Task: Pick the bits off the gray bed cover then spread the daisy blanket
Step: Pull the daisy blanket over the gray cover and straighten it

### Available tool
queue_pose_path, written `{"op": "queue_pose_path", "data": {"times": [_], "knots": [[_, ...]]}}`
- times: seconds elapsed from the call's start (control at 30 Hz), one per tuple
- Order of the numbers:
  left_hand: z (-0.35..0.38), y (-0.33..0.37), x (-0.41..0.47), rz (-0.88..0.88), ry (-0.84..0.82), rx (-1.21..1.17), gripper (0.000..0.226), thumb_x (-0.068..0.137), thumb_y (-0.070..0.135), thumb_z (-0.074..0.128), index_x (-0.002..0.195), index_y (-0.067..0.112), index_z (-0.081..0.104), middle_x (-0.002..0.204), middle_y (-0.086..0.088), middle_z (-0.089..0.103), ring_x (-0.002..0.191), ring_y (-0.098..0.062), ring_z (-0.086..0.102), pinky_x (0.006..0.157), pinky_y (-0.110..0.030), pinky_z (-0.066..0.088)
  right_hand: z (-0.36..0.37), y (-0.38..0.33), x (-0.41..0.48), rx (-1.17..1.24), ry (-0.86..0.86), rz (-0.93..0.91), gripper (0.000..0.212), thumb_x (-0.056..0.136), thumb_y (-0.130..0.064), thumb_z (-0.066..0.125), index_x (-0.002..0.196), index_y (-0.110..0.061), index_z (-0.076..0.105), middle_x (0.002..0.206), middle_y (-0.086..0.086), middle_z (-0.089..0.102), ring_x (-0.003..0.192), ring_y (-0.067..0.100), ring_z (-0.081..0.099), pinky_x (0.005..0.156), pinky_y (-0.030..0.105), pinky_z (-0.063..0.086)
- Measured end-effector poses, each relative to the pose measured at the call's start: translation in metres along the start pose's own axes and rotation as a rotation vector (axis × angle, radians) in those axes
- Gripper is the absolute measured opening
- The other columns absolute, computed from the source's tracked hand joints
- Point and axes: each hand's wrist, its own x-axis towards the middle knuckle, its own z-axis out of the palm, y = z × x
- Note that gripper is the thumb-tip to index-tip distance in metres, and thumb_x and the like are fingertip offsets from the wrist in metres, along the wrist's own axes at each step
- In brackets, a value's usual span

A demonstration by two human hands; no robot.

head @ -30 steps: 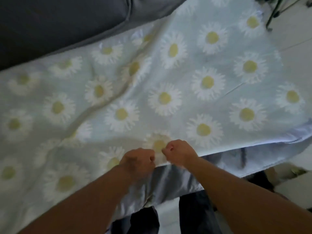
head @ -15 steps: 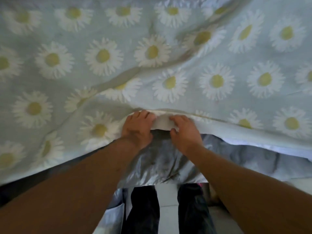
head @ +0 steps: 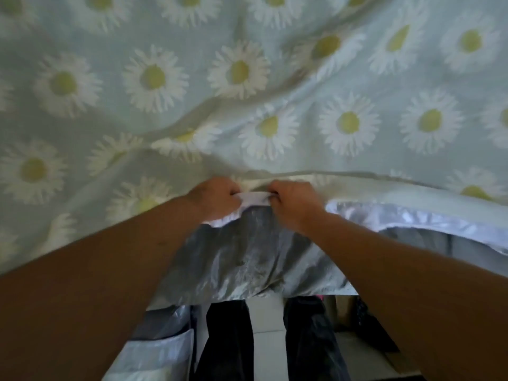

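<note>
The daisy blanket, pale green with white and yellow flowers, fills the whole upper part of the head view and lies in loose diagonal folds. My left hand and my right hand are side by side at its near hem, both closed on the edge with a short white strip of the hem stretched between them. Its shiny silver-gray underside hangs down below my hands. The gray bed cover is hidden under the blanket, and no bits are visible.
My two legs in dark trousers stand on a pale tiled floor right at the bed's edge. More of the pale fabric hangs at the lower left. Dark objects sit on the floor at the lower right.
The view has moved in over the bed, so the gray surface at the top left is out of sight. My hands went from flat on the hem to gripping it, slightly apart.
</note>
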Motion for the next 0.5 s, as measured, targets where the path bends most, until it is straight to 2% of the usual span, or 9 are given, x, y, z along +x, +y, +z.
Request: {"op": "queue_pose_path", "data": {"times": [0.1,0.17,0.23,0.3,0.43,0.5], "knots": [[0.018,0.014,-0.018,-0.074,-0.209,0.125,0.027,0.089,0.021,0.048,0.106,0.018,0.069,0.110,-0.007,0.068,0.104,-0.029,0.064,0.079,-0.028,0.044,-0.002,-0.004,-0.034,0.123,-0.311,0.002,0.027,0.088,-0.027,0.046,0.109,-0.027,0.062,0.114,0.009,0.068,0.098,0.031,0.061,0.083,0.038,0.048],[0.036,0.024,-0.033,-0.057,-0.263,0.188,0.026,0.085,0.019,0.048,0.102,0.018,0.068,0.113,-0.011,0.069,0.104,-0.031,0.064,0.079,-0.030,0.047,0.012,-0.004,-0.057,0.095,-0.426,0.033,0.024,0.090,-0.027,0.044,0.105,-0.023,0.061,0.111,0.011,0.067,0.093,0.031,0.061,0.074,0.034,0.044],[0.056,0.033,-0.045,-0.030,-0.304,0.216,0.023,0.078,0.016,0.051,0.096,0.017,0.066,0.109,-0.013,0.069,0.101,-0.032,0.065,0.074,-0.030,0.045,0.028,-0.001,-0.078,0.049,-0.450,0.061,0.023,0.091,-0.025,0.045,0.106,-0.017,0.060,0.113,0.013,0.066,0.098,0.033,0.061,0.074,0.032,0.042],[0.078,0.038,-0.054,-0.002,-0.324,0.265,0.021,0.074,0.020,0.054,0.093,0.022,0.060,0.109,-0.009,0.068,0.104,-0.030,0.064,0.076,-0.030,0.045,0.044,0.007,-0.097,0.110,-0.461,0.091,0.025,0.088,-0.022,0.049,0.109,-0.016,0.060,0.117,0.012,0.064,0.105,0.032,0.060,0.078,0.033,0.044],[0.124,0.045,-0.063,0.106,-0.209,0.319,0.038,0.080,0.031,0.053,0.117,0.021,0.052,0.123,-0.005,0.061,0.116,-0.027,0.056,0.093,-0.036,0.045,0.071,0.029,-0.130,0.314,-0.311,0.082,0.031,0.083,-0.019,0.056,0.113,-0.017,0.060,0.126,0.007,0.057,0.119,0.025,0.050,0.098,0.036,0.044],[0.138,0.050,-0.065,0.145,-0.124,0.307,0.045,0.081,0.029,0.051,0.124,0.018,0.052,0.124,-0.006,0.062,0.116,-0.029,0.057,0.095,-0.036,0.044,0.073,0.037,-0.135,0.425,-0.285,0.120,0.031,0.084,-0.017,0.053,0.114,-0.016,0.062,0.124,0.008,0.061,0.114,0.025,0.055,0.095,0.033,0.045]]}}
